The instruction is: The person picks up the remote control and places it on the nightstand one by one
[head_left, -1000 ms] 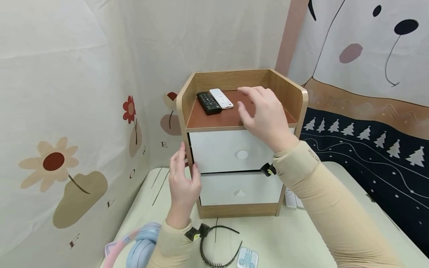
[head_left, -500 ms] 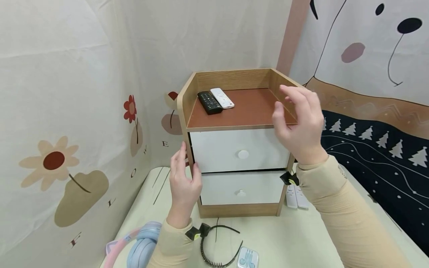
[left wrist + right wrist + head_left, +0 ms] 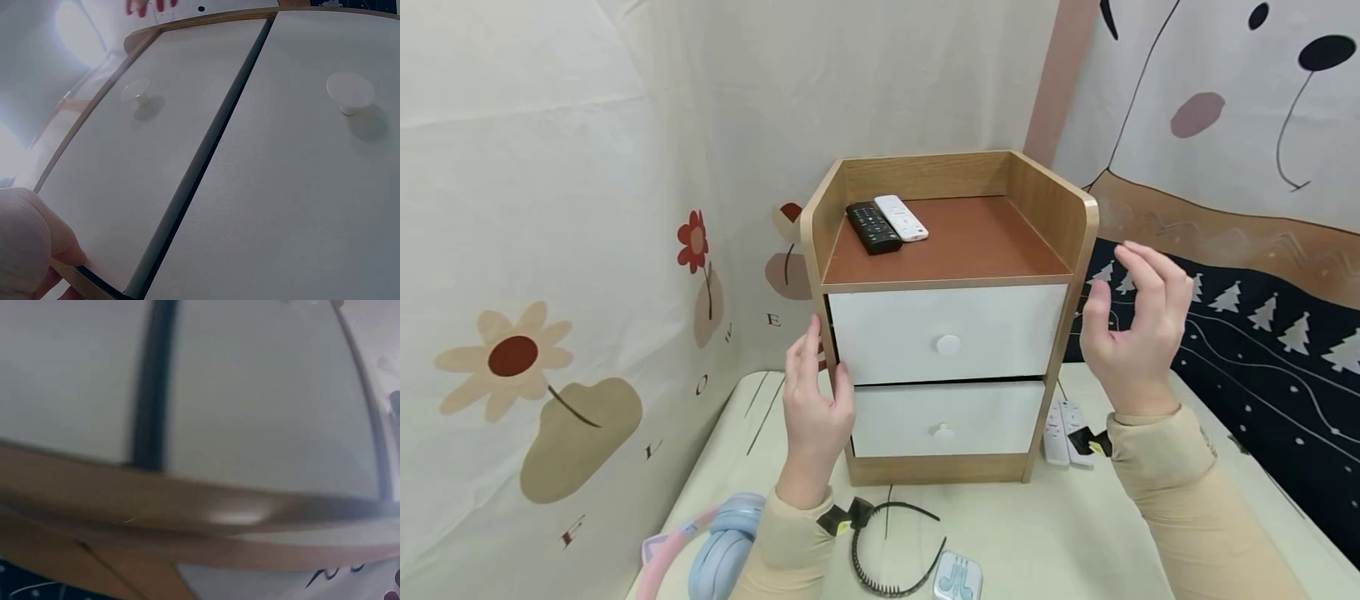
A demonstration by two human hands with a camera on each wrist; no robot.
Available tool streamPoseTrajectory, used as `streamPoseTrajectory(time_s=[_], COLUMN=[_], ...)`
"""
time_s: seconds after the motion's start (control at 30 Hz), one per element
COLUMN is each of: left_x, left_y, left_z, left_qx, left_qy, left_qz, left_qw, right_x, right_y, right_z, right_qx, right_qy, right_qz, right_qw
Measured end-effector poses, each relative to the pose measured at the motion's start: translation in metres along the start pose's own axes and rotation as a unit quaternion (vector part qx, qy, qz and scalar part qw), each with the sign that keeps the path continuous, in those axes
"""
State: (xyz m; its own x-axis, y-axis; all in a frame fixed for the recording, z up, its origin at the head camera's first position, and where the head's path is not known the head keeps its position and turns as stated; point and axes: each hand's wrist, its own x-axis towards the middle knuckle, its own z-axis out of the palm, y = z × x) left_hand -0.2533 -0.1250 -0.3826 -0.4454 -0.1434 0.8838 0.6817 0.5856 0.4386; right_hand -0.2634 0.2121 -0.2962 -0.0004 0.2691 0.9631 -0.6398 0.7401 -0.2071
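Observation:
A small wooden cabinet (image 3: 940,471) with two white drawers (image 3: 895,333) stands upright. On its brown top shelf (image 3: 973,242), a black remote control (image 3: 872,229) and a white remote control (image 3: 901,218) lie side by side at the left. My left hand (image 3: 814,417) rests against the cabinet's left side, fingers fairly straight; its thumb (image 3: 65,247) touches near the front edge in the left wrist view. Off the cabinet's right side, my right hand (image 3: 1138,333) hovers in the air with thumb and fingers apart, holding nothing. Its fingers do not show in the right wrist view.
Two white remotes (image 3: 1066,433) lie at the cabinet's right foot. In front are a black headband (image 3: 868,575) and a clear case with earphones (image 3: 958,577). Blue and pink headphones (image 3: 722,550) lie at the front left. Patterned curtains (image 3: 550,250) surround the pale surface.
My right hand has moved right, from above the shelf to beyond the cabinet's right side. My left hand has stayed against the left side. The remotes on top have stayed put.

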Motion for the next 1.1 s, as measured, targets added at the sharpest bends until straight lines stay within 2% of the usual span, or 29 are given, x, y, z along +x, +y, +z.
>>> streamPoseTrajectory(time_s=[0.2, 0.4, 0.6, 0.77, 0.93, 1.0, 1.1], left_x=[0.000, 0.000, 0.001, 0.000, -0.001, 0.000, 0.001], left_y=[-0.001, 0.000, 0.001, -0.001, -0.002, -0.001, 0.000], left_z=[0.001, 0.001, -0.001, 0.000, 0.001, 0.000, 0.000], left_qx=[-0.005, 0.001, 0.004, 0.005, 0.003, 0.001, 0.001], left_qy=[0.002, 0.004, 0.005, 0.007, 0.006, 0.002, -0.001], left_qz=[0.004, 0.002, 0.002, 0.000, -0.002, -0.008, -0.011], left_qw=[1.0000, 1.0000, 1.0000, 1.0000, 1.0000, 1.0000, 0.9999], right_x=[-0.042, -0.083, -0.123, -0.153, -0.171, -0.177, -0.184], right_y=[0.042, 0.084, 0.108, 0.117, 0.120, 0.121, 0.123], right_z=[-0.022, -0.045, -0.055, -0.060, -0.067, -0.070, -0.073], right_qx=[-0.037, -0.083, -0.109, -0.127, -0.148, -0.155, -0.160], right_qy=[-0.041, -0.124, -0.201, -0.255, -0.301, -0.316, -0.330], right_qz=[0.019, 0.066, 0.123, 0.178, 0.226, 0.234, 0.238], right_qw=[0.9983, 0.9866, 0.9658, 0.9418, 0.9146, 0.9064, 0.8995])
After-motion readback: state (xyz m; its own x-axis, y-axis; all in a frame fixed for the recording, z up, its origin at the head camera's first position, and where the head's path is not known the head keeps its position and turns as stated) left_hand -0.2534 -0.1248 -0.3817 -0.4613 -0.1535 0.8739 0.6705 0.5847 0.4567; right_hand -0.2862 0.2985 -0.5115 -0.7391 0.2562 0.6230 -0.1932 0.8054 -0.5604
